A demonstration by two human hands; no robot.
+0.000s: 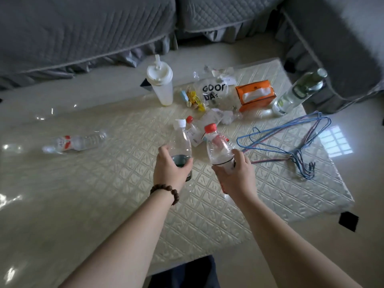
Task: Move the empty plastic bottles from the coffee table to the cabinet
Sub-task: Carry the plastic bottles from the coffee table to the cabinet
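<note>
My left hand [171,166] grips a clear plastic bottle with a white cap [181,140] around its lower body, above the coffee table [104,183]. My right hand [233,173] holds a clear bottle with a red cap [217,144] by its base, tilted toward the left. Between and behind them a small red-capped bottle [192,129] lies on the table. Another clear bottle with a red label [74,142] lies on its side at the left of the table.
A white lidded cup with a straw [161,84], candy wrappers, a "GOOD DAY" plastic bag [212,92], an orange tissue box [255,97] and a tall glass bottle [299,92] stand at the back. Wire hangers [295,142] lie at the right. A grey sofa [83,32] borders the far side.
</note>
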